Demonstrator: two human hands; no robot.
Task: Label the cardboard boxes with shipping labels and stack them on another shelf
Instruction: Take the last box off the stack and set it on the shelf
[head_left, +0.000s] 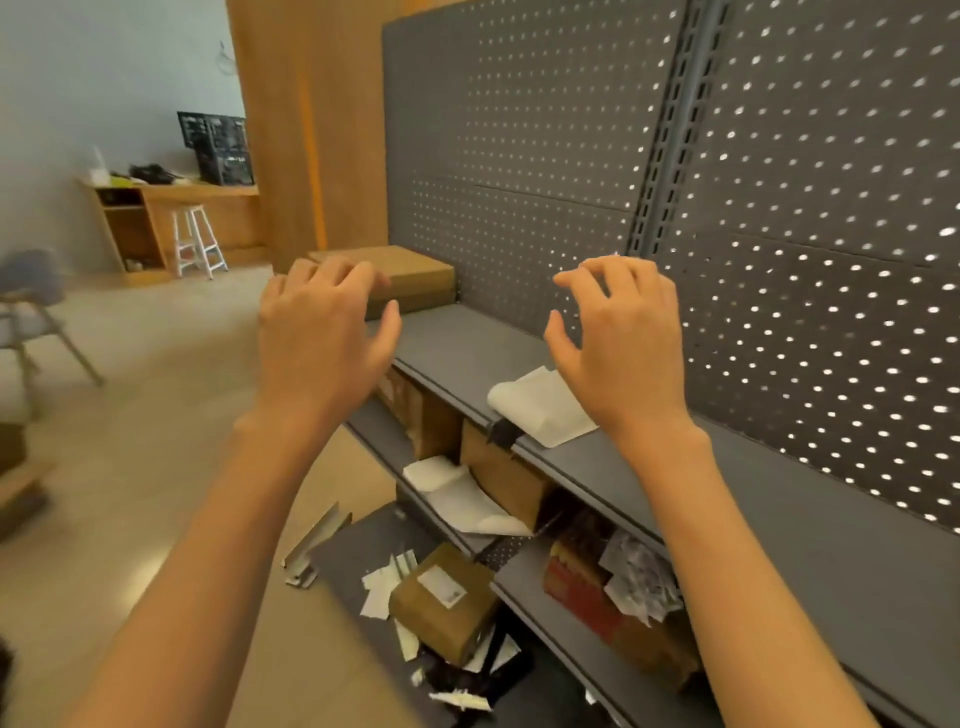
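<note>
Both my hands hover in the air over the grey upper shelf (457, 343), fingers loosely spread and holding nothing. My left hand (322, 332) is just in front of a flat cardboard box (410, 275) lying at the shelf's far left end. My right hand (623, 343) hangs above a stack of white label sheets (535, 410) on the shelf's front edge. On a lower level sits a brown cardboard box (441, 597) with a white shipping label (441, 586) on its top. More cardboard boxes (498, 467) stand under the upper shelf.
A grey pegboard (779, 208) backs the shelving. Loose white papers (462, 499) lie on the middle shelf, with scraps around the labelled box. A red-brown box with crumpled paper (639, 577) sits lower right. A white stool (195, 241), wooden counter and chair (31, 312) stand at left.
</note>
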